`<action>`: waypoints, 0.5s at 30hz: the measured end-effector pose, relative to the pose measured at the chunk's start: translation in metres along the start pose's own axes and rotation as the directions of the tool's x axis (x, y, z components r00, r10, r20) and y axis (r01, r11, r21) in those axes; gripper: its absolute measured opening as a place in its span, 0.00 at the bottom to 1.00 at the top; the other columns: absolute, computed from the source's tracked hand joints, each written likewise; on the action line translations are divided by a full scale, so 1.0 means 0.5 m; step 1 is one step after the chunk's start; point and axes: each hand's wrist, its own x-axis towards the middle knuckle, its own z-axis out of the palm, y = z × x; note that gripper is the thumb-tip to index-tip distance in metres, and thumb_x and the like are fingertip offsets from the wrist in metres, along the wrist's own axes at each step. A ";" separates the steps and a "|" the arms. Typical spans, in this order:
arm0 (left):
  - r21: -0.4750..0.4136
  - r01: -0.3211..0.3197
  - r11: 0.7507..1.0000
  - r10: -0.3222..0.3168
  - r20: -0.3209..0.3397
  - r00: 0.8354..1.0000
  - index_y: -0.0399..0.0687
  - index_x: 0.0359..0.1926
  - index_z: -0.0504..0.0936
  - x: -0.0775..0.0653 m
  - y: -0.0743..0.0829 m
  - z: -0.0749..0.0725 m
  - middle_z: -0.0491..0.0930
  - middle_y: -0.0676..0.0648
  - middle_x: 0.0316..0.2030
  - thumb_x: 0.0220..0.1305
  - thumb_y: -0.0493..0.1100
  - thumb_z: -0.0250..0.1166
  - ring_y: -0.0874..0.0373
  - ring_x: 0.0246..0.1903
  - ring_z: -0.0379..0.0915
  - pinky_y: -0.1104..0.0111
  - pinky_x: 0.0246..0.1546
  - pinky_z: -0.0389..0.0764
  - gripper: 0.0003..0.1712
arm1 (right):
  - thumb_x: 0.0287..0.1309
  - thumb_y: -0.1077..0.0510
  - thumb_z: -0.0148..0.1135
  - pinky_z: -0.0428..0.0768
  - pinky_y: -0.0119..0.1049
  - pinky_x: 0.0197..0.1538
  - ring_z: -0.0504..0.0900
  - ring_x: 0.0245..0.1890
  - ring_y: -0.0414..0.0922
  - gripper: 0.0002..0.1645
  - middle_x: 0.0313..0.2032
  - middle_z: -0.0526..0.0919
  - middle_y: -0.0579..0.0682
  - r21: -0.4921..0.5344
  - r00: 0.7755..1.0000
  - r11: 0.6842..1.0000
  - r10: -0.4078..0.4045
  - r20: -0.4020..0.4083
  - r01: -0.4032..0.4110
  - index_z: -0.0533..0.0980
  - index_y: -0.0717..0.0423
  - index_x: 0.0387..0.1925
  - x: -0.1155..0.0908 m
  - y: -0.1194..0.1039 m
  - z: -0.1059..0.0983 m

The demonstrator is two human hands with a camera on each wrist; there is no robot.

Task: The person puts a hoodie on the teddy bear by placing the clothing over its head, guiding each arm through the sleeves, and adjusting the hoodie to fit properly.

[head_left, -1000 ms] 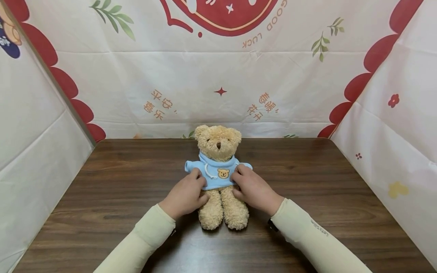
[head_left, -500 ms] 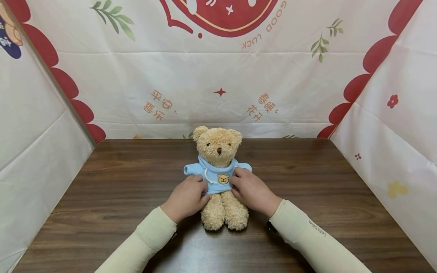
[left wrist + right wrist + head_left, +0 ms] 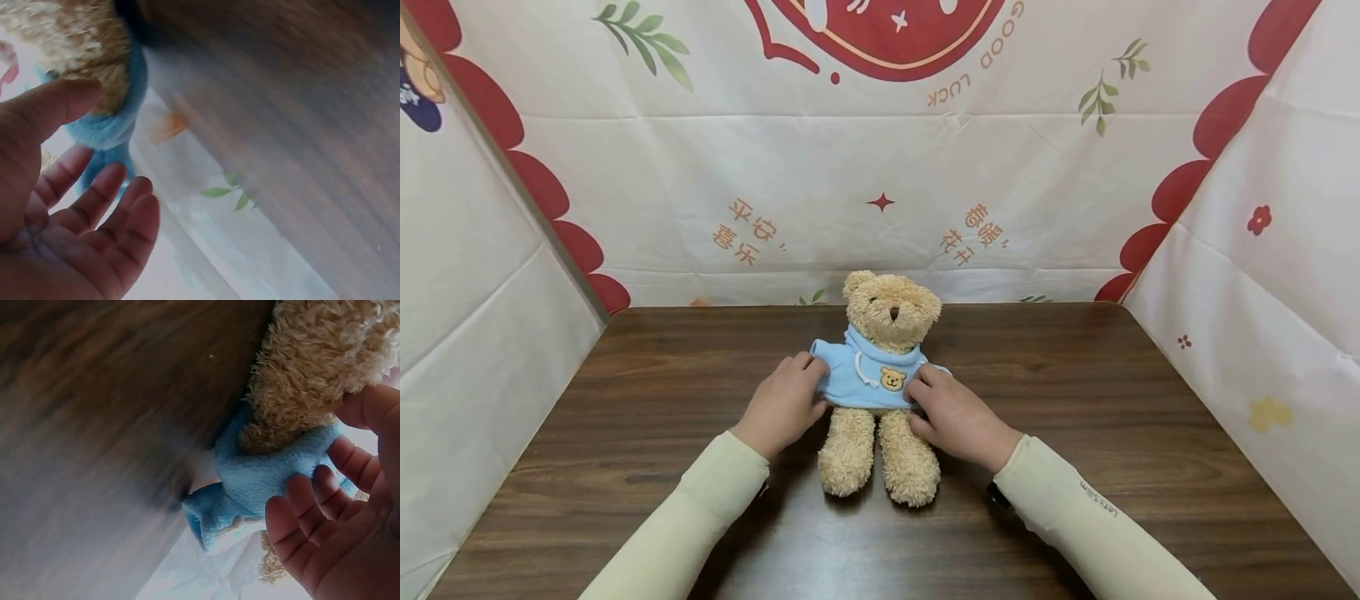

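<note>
Both hands flank the teddy bear (image 3: 891,325), whose head I see tilted to the right. With the left hand (image 3: 781,402) I have thumb and fingers apart and loosely bent, beside the left end of its blue shirt (image 3: 844,383); nothing looks gripped. On the other side, the right hand (image 3: 961,414) sets bent fingers and thumb against cloth and fur; whether they pinch anything I cannot tell. Between them the bear is roughly upright at the middle of the table (image 3: 1075,367), toward the far edge, feet to the near side. I judge it light, soft and hard to damage; the plush should squeeze readily and not slip, though the limbs look floppy. I would take hold at both flanks of the torso, pressing through the shirt, since cloth alone could ride up and a single arm could let the body swing. Beyond the far edge hangs a printed backdrop (image 3: 883,242).
</note>
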 end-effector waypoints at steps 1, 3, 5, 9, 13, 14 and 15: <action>0.006 -0.007 1.000 0.007 0.009 1.000 0.44 0.41 0.79 0.003 -0.001 0.003 0.76 0.45 0.39 0.54 0.36 0.75 0.49 0.36 0.73 0.60 0.33 0.77 0.15 | 0.60 0.62 0.62 0.66 0.35 0.32 0.63 0.29 0.42 0.04 0.33 0.64 0.46 -0.004 1.000 1.000 0.001 0.007 -0.001 0.74 0.52 0.33 0.001 0.001 0.000; 0.020 -0.024 1.000 0.023 0.013 1.000 0.46 0.36 0.78 0.007 -0.001 0.010 0.75 0.47 0.36 0.54 0.35 0.73 0.51 0.33 0.72 0.62 0.30 0.76 0.11 | 0.59 0.62 0.62 0.66 0.35 0.32 0.62 0.28 0.42 0.04 0.32 0.63 0.46 -0.013 1.000 1.000 -0.001 0.016 0.001 0.74 0.51 0.33 0.003 0.002 0.001; 0.030 -0.042 0.999 0.042 -0.004 0.999 0.49 0.31 0.76 0.011 0.001 0.016 0.72 0.49 0.31 0.54 0.34 0.71 0.53 0.29 0.68 0.63 0.27 0.73 0.11 | 0.59 0.62 0.62 0.65 0.35 0.31 0.62 0.27 0.41 0.04 0.32 0.63 0.45 -0.025 1.000 1.000 0.000 0.021 0.001 0.74 0.51 0.32 0.005 0.003 0.001; 0.086 -0.087 0.992 0.093 -0.068 0.993 0.51 0.24 0.76 0.014 0.005 0.027 0.66 0.50 0.26 0.52 0.35 0.71 0.55 0.24 0.62 0.64 0.23 0.68 0.12 | 0.58 0.62 0.63 0.65 0.35 0.30 0.62 0.26 0.41 0.06 0.31 0.63 0.45 -0.041 1.000 0.999 0.000 0.024 0.001 0.73 0.50 0.31 0.008 0.003 -0.001; 0.184 -0.119 0.976 0.139 -0.101 0.985 0.48 0.24 0.83 0.014 0.012 0.035 0.69 0.47 0.26 0.50 0.37 0.73 0.53 0.23 0.66 0.62 0.22 0.70 0.06 | 0.58 0.61 0.63 0.65 0.35 0.30 0.62 0.25 0.41 0.05 0.30 0.63 0.45 -0.047 0.999 0.999 0.000 0.036 0.002 0.73 0.50 0.31 0.011 0.001 -0.003; 0.204 -0.121 0.972 0.144 -0.103 0.984 0.47 0.24 0.84 0.014 0.014 0.036 0.71 0.47 0.27 0.50 0.37 0.73 0.53 0.24 0.67 0.62 0.22 0.70 0.05 | 0.57 0.61 0.63 0.65 0.35 0.30 0.61 0.25 0.41 0.05 0.30 0.63 0.45 -0.047 0.999 0.999 -0.003 0.037 0.005 0.73 0.50 0.31 0.012 0.001 -0.003; 0.221 -0.120 0.968 0.146 -0.103 0.984 0.47 0.24 0.85 0.015 0.016 0.037 0.72 0.46 0.27 0.50 0.36 0.73 0.52 0.24 0.69 0.61 0.22 0.70 0.04 | 0.57 0.61 0.63 0.64 0.35 0.30 0.61 0.24 0.41 0.06 0.30 0.63 0.45 -0.049 0.999 0.999 -0.006 0.037 0.008 0.73 0.50 0.30 0.013 0.000 -0.005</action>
